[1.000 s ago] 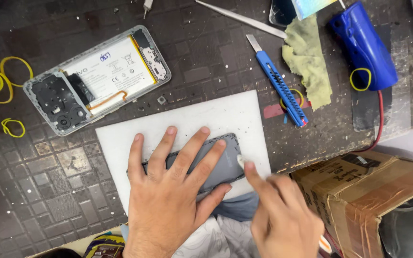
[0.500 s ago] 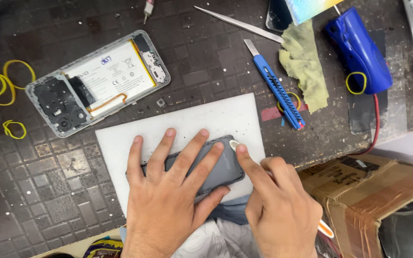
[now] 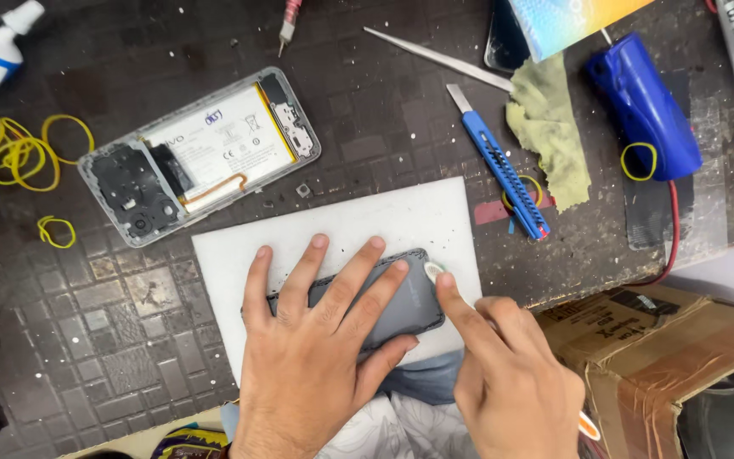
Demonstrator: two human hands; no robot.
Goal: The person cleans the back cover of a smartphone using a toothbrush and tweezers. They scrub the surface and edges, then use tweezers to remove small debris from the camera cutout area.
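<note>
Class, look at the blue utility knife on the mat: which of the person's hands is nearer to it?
Right. The right hand lies just below the blue utility knife, fingertip at the grey phone cover's corner; the left hand presses that cover, farther left.

Work surface: dark mat (image 3: 112, 340) embossed with square tiles, dusty and scuffed, covering the bench. Lower right: pale edge of bench (image 3: 724, 263), with taped brown cardboard box (image 3: 664, 357) beside it. Lighting: even, overhead, soft shadows.
</note>
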